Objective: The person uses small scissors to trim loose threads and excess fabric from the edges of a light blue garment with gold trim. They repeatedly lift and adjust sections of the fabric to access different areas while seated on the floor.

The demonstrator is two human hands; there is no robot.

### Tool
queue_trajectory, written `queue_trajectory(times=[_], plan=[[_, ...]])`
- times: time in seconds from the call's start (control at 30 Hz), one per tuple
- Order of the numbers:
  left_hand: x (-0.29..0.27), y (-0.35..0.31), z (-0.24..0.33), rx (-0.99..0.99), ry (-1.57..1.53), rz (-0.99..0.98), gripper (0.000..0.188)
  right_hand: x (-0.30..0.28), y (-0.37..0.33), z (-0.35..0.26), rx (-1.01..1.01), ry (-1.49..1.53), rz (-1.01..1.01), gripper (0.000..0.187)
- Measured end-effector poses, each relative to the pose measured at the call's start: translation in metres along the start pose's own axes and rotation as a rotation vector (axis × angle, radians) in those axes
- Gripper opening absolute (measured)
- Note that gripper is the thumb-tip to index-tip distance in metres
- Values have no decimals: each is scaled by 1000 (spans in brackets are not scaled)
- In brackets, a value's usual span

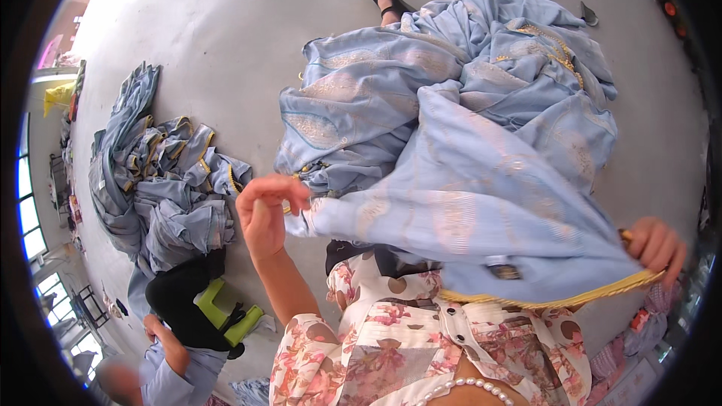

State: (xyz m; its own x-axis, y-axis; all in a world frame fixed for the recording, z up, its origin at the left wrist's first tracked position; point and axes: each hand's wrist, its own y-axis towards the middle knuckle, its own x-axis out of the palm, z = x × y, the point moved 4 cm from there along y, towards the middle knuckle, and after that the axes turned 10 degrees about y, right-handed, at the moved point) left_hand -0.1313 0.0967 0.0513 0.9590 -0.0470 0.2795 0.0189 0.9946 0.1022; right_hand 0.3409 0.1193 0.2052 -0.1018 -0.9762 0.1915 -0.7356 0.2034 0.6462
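A large light-blue patterned cloth [481,210] with gold trim [519,303] stretches across my lap and spreads over the floor ahead. My right hand [656,246] is closed on its trimmed corner at the right. At the cloth's left end, my left hand [271,210] is raised with its fingers curled together in a pinch. The cloth lies right beside these fingers, but what they pinch is too blurred to make out. A small dark label [504,271] shows on the cloth near the trim. Beyond, the rest is bunched in a heap [361,98] of folds.
A second pile of blue cloth [177,195] with gold edging lies on the grey floor [241,37] at left. Next to it sits another person [177,361] by a lime-green stool-like object [229,316]. A black shoe [387,0] shows past the heap.
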Motion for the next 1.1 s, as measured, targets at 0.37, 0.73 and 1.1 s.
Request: queue_trajectory(times=[0.37,0.73,1.1], plan=[[62,2,-76,-93,870,-125,18,-36,-214,-26,227,-1672,1868,20],[111,-27,-184,-6,1386,-827,48,-30,-17,266,1073,-1094,462,43],[117,58,-116,-838,-385,-148,15,-22,13,186,449,-1061,1005,42]])
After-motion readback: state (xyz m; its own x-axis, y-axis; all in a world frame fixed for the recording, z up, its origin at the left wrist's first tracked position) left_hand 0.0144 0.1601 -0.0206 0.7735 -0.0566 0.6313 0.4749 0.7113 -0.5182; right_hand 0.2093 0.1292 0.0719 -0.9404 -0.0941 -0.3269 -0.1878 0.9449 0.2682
